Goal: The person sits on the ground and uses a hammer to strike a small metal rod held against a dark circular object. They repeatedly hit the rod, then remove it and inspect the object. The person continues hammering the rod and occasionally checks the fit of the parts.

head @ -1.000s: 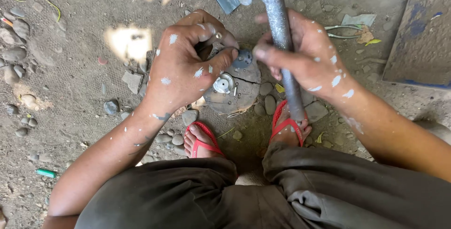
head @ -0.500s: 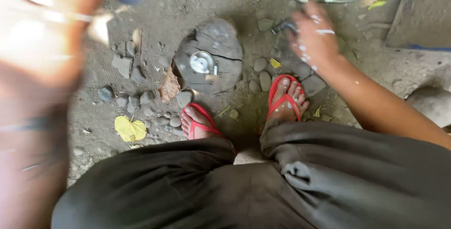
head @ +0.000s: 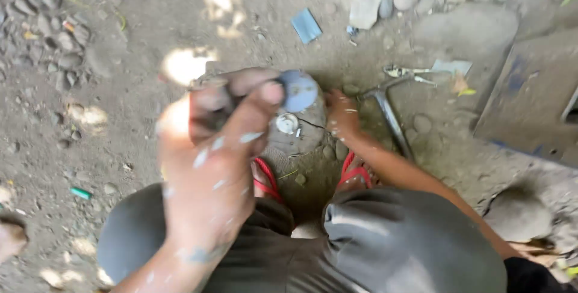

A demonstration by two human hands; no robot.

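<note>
Head view, looking straight down at a flat grey stone set in the dirt ground, and I take that stone as my landmark. On top of it lies a small round silvery metal piece, a little left of the stone's middle.

My left hand is raised close to the lens, large and blurred, flecked with pale paint. Its fingers are curled inward and pinch a small bluish-grey disc at the tips, which hangs over the stone's upper edge. The grip looks closed on that disc.

My right hand is down at the stone's right edge, touching or just at its rim. Its fingers are bent, but I cannot tell whether they have hold of anything.

Just right of the stone lies a hammer on the ground, head toward the top of the view, handle running down and right, apart from that hand.

Below the stone I see red sandals on both feet, one to each side, and dark shorts over the knees. Above the stone, well apart, lies a small blue scrap. To the far right of it sits a flat grey slab.
</note>
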